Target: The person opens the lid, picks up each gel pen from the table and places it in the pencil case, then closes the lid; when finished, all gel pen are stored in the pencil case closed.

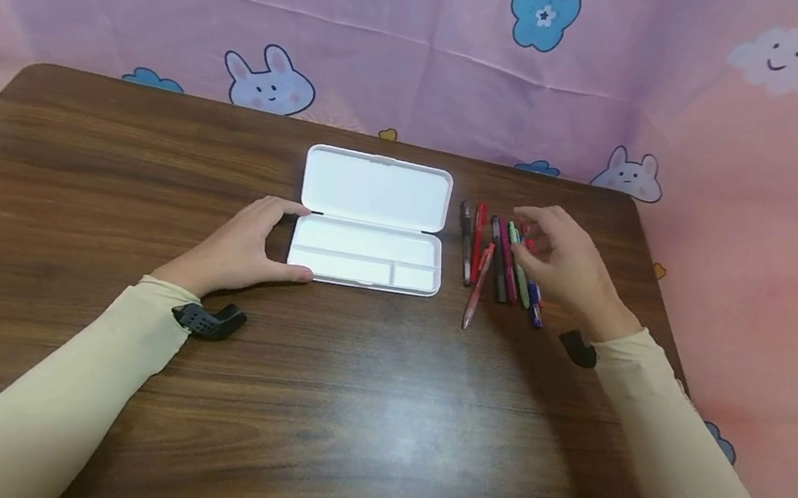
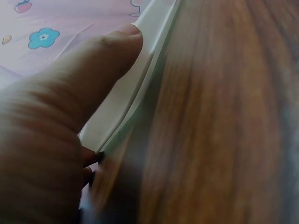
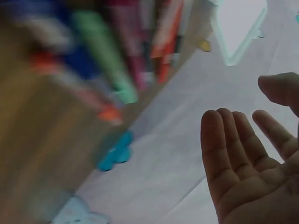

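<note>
Head view, case: a white pencil case (image 1: 370,228) lies open on the brown table (image 1: 347,410), lid flat toward the far edge, so its tray with dividers faces up.
Head view, left hand: the left hand (image 1: 248,246) rests against the case's left end, thumb at the near corner and fingers toward the hinge, seemingly to steady it; the fingers curve loosely around the end rather than clamping it.
Head view, pens: a row of pens (image 1: 499,262) lies side by side just right of the case, one pink pen slanting out toward the near edge.
Head view, right hand: the right hand (image 1: 564,262) hovers over the right part of the row, wrist raised, fingers loose and spread, gripping nothing.
Left wrist view: the thumb (image 2: 100,65) lies along the case's white edge (image 2: 149,56), touching it; the picture is blurred.
Right wrist view: the palm is wide, fingers (image 3: 233,149) straight and apart, empty; the pens (image 3: 117,60) show blurred beyond, apart from the fingers.
</note>
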Tool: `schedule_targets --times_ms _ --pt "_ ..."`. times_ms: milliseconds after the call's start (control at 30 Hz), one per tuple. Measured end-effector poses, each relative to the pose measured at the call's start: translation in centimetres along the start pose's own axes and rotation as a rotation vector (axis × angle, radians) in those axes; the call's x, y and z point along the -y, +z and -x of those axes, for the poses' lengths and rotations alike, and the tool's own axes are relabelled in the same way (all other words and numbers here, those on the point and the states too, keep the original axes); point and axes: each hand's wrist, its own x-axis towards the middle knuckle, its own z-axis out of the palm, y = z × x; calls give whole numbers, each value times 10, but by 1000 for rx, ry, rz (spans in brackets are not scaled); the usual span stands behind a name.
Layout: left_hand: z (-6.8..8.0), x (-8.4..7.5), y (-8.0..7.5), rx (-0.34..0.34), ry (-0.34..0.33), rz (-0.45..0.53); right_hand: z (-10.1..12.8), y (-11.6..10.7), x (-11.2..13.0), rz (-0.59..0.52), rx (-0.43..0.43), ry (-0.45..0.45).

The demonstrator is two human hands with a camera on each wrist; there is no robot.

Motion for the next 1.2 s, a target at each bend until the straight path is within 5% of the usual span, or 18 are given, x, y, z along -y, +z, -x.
schedule_targets --times_ms 367,733,1200 --pt "3 -6 -2 12 -25 13 55 6 -35 -133 62 221" --pt "1 -6 -2 7 -19 10 62 14 -43 -120 155 294" --pt "1 -3 -1 4 -19 11 65 9 -55 -39 132 299"
